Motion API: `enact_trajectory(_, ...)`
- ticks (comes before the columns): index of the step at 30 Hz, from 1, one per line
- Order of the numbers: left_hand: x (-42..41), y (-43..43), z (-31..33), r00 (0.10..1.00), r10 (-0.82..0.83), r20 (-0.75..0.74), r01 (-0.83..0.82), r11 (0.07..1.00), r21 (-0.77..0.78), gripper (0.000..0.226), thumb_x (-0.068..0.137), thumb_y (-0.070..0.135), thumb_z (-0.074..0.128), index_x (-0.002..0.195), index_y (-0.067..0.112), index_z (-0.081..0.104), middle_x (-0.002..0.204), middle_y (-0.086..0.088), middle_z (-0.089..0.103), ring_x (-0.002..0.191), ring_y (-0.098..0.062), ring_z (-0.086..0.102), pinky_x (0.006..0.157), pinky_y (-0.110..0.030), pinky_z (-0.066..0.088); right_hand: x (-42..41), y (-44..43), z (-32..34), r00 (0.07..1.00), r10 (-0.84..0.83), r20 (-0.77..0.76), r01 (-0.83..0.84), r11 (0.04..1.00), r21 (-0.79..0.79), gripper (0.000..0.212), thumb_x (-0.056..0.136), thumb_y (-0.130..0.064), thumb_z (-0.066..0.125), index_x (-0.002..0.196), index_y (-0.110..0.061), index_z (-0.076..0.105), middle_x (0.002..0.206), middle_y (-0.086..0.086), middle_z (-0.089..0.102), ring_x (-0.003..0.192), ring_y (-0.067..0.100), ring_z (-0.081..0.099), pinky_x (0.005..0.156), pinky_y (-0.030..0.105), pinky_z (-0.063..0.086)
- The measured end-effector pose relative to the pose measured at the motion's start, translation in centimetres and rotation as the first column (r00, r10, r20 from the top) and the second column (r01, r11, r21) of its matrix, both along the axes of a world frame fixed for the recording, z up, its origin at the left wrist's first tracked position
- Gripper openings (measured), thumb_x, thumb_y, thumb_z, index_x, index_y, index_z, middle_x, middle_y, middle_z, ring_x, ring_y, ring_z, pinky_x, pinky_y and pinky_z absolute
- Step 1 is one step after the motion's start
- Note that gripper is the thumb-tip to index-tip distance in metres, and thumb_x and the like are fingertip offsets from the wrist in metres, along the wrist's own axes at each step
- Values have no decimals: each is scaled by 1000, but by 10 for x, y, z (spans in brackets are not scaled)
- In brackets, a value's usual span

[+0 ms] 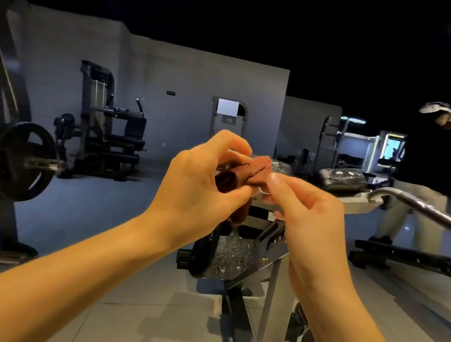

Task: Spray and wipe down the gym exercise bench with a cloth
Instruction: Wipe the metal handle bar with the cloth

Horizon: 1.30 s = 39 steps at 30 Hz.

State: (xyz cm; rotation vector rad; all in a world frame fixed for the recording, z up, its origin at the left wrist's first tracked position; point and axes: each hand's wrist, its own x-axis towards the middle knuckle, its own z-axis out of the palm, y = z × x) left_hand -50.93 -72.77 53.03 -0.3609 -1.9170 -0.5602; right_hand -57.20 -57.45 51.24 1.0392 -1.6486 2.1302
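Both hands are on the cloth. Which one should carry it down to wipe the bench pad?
Left, probably: the left hand grips the bunched bulk of the cloth, while the right hand only pinches one edge. The bench pad sits just below both.

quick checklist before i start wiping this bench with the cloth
1. Cloth held: ok, left hand and right hand both pinch the cloth.
2. Cloth opened flat: not ok, it is bunched.
3. Bench pad within reach: ok, it looks to sit just below the hands.
4. Pad sprayed: cannot tell, it looks speckled, but whether that is droplets or pattern is unclear.
5. Other person clear of the bench: ok, standing off to the right beyond the bar.
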Motion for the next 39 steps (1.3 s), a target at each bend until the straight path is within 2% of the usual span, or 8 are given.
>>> enact_trajectory(9,0,-3,-14,906,-219,362,187,975,123,41,85,17,60,124,29,60,128,15,66,130,-6,55,112,-45,42,-26,-6,-5,967,100,233,-82,993,-86,29,85,-19,80,111,-7,76,104,4,79,97,22,76,84,31,61)
enact_trajectory(12,7,-15,-19,937,-204,283,148,967,206,28,92,1,60,112,20,65,115,12,73,114,-2,64,89,-14,47,-41,-12,-14,966,45,255,-46,999,1,22,90,-15,76,109,-5,76,98,7,79,91,22,77,83,36,62)
enact_trajectory(16,22,-39,-28,927,85,364,-186,949,253,8,92,33,72,89,26,70,88,15,70,84,-3,63,73,-19,43,-50,9,-20,999,-45,10,41,972,230,11,93,-15,73,103,-14,77,99,2,78,98,16,74,96,45,57)
enact_trajectory(22,32,-41,-37,522,-170,836,-297,882,365,48,68,68,73,65,19,75,70,18,66,82,-8,55,76,-26,39,-12,3,-41,927,78,-368,131,850,511,14,95,-16,70,108,-20,73,100,-12,71,99,4,65,87,19,51)
enact_trajectory(25,31,-43,-43,516,-239,822,-243,880,408,40,69,60,75,60,21,75,57,19,63,74,-3,57,75,-25,39,-6,-12,-51,856,37,-516,242,852,463,11,95,-14,69,105,-18,73,98,-9,65,97,9,62,85,18,48)
enact_trajectory(28,31,-48,-50,463,-268,845,-196,899,392,43,66,60,78,77,19,82,89,9,78,98,1,67,97,-27,42,-30,-33,-49,829,-13,-559,314,838,445,6,93,-16,68,97,-19,71,95,-7,63,95,12,63,86,34,52)
enact_trajectory(33,33,-47,-50,452,-270,850,-208,895,395,46,63,63,77,81,21,83,97,7,78,109,-6,64,87,-22,38,-97,-68,-23,857,-154,-492,417,767,487,7,96,-14,68,102,-14,71,101,2,67,98,20,62,93,47,52)
enact_trajectory(39,27,-50,-42,479,-266,837,-138,919,371,40,68,52,82,85,16,82,88,1,77,84,-1,69,83,-22,44,-35,-22,-51,797,111,-594,260,825,502,12,93,-10,70,104,-15,74,98,-6,67,96,11,64,86,23,51)
